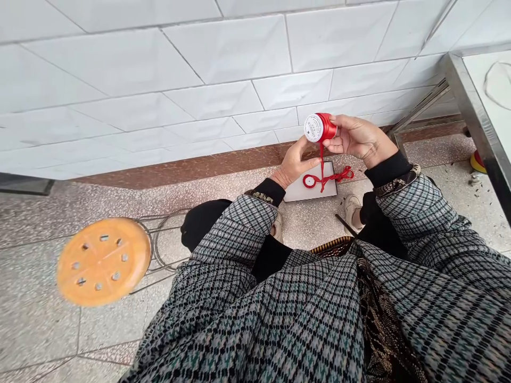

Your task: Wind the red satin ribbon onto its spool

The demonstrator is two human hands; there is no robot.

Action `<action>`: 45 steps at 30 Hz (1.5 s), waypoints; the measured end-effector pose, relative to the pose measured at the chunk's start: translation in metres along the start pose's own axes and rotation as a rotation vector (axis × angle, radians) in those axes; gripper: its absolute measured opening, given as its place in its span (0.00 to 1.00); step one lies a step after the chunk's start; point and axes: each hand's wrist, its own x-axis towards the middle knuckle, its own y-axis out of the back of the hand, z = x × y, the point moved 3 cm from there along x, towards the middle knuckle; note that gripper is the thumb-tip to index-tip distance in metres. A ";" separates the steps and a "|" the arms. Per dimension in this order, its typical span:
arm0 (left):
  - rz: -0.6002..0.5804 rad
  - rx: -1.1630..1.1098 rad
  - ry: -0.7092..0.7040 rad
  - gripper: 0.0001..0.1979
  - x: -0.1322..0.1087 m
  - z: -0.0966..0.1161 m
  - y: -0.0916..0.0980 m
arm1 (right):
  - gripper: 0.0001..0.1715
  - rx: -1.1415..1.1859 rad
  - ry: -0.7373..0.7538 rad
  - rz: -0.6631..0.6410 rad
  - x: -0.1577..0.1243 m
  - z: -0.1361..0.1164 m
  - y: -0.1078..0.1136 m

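My right hand (357, 139) grips a spool of red ribbon (329, 126) from its right side, thumb on top and fingers curled beneath. The spool lies tilted, its round white labelled end turned to the left. Just below that end is my left hand (294, 164), thumb and fingers apart; its index finger reaches the spool's lower edge. Its thumb tip lies close to a red strand (322, 154) hanging down from the spool. Beneath, a shallow white tray or box lid (293, 190) with a dark rim carries a small red ring-shaped roll (310, 181) and a looped red bow (344, 174).
A round orange stool (104, 260) with holes and metal legs stands at the left. On the right is a metal-framed table (475, 111) with a pale top. A white tiled wall (227, 50) rises in front. Both feet are on the speckled floor (315, 223).
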 end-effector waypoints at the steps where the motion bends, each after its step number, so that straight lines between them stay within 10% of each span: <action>1: 0.017 -0.051 0.027 0.27 0.000 -0.001 -0.005 | 0.19 0.008 0.008 0.020 0.002 0.001 -0.003; 7: 0.216 -0.018 0.123 0.12 -0.005 0.000 -0.014 | 0.17 0.051 0.045 0.111 0.012 0.006 -0.008; 21: 0.330 -0.390 0.199 0.14 -0.005 -0.008 -0.018 | 0.14 0.081 0.089 0.177 0.018 0.012 -0.011; 37: 0.208 -0.273 0.318 0.13 -0.004 0.003 -0.015 | 0.22 0.173 0.056 0.094 0.029 0.016 -0.001; 45: 0.213 -0.138 0.137 0.19 -0.007 0.018 -0.003 | 0.22 0.147 0.076 0.115 0.024 0.008 -0.002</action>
